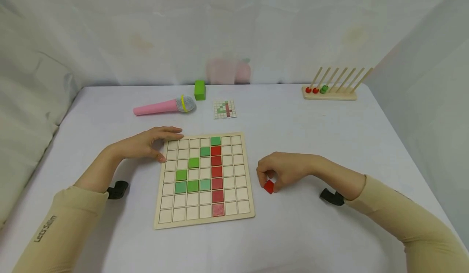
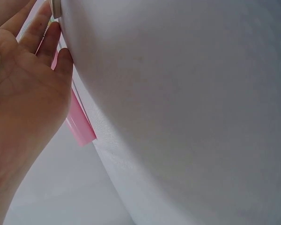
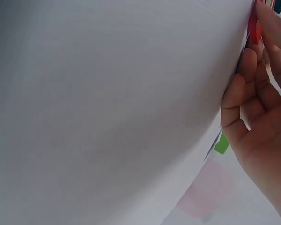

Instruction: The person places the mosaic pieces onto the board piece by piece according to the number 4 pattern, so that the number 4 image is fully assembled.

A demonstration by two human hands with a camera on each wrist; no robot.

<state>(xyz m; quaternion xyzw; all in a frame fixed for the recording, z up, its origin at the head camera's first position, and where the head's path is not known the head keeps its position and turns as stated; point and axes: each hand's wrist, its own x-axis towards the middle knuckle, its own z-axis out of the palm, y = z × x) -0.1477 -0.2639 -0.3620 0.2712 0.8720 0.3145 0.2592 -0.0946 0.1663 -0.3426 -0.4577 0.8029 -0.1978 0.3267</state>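
A square wooden grid board (image 1: 229, 181) lies on the table in the head view. Green tiles (image 1: 193, 162) step diagonally across it, with a short green row lower down. Below the top green tile, several red tiles (image 1: 217, 171) run down one column to the bottom row. My left hand (image 1: 148, 143) touches the board's upper left corner, fingers extended and thumb at the left edge. To the right of the board, my right hand (image 1: 287, 168) pinches a loose red tile (image 1: 269, 186) between thumb and fingers, close over the table. The right wrist view shows that tile (image 3: 255, 30) edge-on.
Behind the board lie a pink toy microphone (image 1: 157, 107), a green block (image 1: 199, 90) and a small card (image 1: 220, 116) printed with a coloured grid. A wooden peg rack (image 1: 329, 96) with red and green beads stands at the back right. White cloth covers the table.
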